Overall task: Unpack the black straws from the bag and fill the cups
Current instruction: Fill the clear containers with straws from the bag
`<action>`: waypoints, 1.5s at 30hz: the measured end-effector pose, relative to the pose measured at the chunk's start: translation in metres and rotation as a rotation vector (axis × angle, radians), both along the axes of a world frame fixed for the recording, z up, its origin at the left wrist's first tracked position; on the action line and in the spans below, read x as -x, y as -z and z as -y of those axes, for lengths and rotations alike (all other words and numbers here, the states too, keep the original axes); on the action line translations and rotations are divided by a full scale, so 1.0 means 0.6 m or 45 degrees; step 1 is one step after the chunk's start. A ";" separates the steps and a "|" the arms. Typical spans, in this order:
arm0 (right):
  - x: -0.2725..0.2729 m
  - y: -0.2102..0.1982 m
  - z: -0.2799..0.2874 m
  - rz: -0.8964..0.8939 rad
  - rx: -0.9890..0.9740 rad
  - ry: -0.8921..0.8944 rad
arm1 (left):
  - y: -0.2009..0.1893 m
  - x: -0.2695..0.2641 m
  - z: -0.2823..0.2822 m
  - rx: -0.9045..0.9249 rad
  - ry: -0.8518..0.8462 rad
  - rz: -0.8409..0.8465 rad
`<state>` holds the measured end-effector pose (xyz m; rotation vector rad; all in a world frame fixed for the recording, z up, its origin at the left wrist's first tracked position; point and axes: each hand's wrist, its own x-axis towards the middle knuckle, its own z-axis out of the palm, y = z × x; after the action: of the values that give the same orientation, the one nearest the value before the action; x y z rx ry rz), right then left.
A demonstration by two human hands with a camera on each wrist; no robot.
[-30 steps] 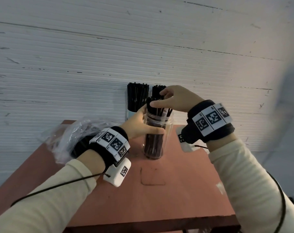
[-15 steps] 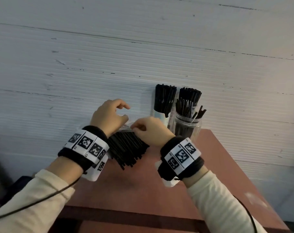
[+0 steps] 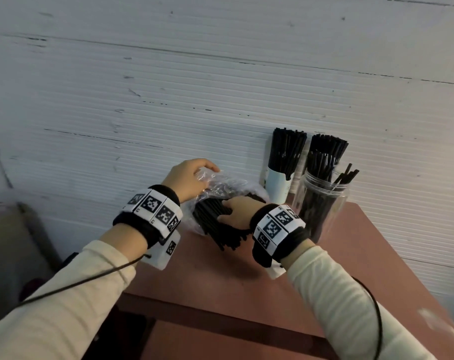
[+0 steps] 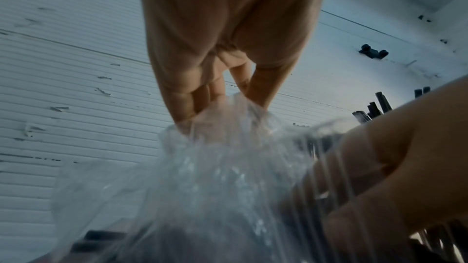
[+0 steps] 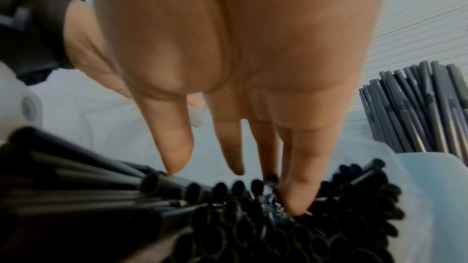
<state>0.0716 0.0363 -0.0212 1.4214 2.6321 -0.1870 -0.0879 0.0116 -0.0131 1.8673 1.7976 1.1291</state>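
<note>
Black straws (image 3: 215,219) in clear bag (image 3: 220,183) on desk (image 3: 246,281): L hand (image 3: 186,180) pinches bag top; R hand (image 3: 237,213), fingers straight, digs in. Next: grip a bundle, carry right to jar (image 3: 322,203).

The bag (image 3: 220,185) lies on the tabletop (image 3: 285,294) near its far edge, close to the wall (image 3: 168,87). A bundle of straws (image 3: 215,219) sits in the bag, its near ends sticking out toward the person. The left hand (image 3: 186,178) is at the bag's far left top; the right hand (image 3: 237,213) lies on the bundle, at the bag's right. Right of the bag, against the wall, stands a paper cup (image 3: 279,185) with straws in it. Just right of that cup stands a jar (image 3: 320,206), also holding straws, with a third bunch (image 3: 328,145) behind it.
</note>
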 end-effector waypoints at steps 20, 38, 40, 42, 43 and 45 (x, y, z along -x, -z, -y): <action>-0.013 0.017 -0.026 -0.309 0.084 -0.015 | 0.001 -0.013 -0.006 -0.090 0.071 0.163; -0.121 -0.063 0.037 -0.620 0.186 0.004 | -0.010 -0.027 0.012 -0.298 0.079 -0.203; -0.140 -0.076 0.047 -0.608 0.213 -0.033 | -0.017 -0.051 0.020 -0.333 0.313 -0.333; -0.156 -0.086 0.057 -0.567 0.209 -0.066 | -0.016 -0.081 0.023 -0.243 0.538 -0.491; -0.161 -0.089 0.061 -0.546 0.201 -0.075 | -0.014 -0.098 0.023 -0.181 0.592 -0.559; -0.169 -0.089 0.066 -0.538 0.193 -0.086 | -0.010 -0.130 0.022 -0.056 0.613 -0.653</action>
<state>0.1732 -0.0035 0.0320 1.3644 2.9052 -0.7366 -0.0102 -0.0017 -0.0073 2.5984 1.4052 0.5513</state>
